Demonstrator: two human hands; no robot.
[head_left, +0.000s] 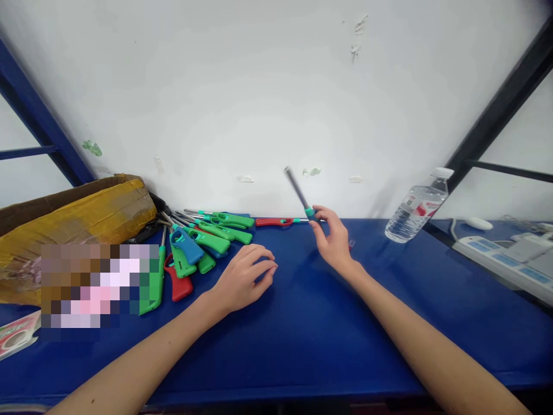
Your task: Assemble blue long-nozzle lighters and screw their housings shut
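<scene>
My right hand [332,239] is raised above the table, its thumb and fingers closed around a long-nosed gas lighter [297,189]. The metal tube points up and to the left; the hand hides most of the handle, which looks blue. My left hand [246,276] rests near the tabletop with loosely bent fingers, thumb apart from them, and nothing visible in it. Left of that hand lies a heap of similar lighters, among them a green lighter [210,241], a blue lighter [190,249] and a red lighter [180,283]. Another red lighter [268,222] lies along the wall.
A taped cardboard box [99,216] sits at the left, partly behind a blurred patch. At the right, a water bottle [417,207] stands near a white power strip [501,265] with cables. A white wall [259,115] closes off the back of the blue table [302,346].
</scene>
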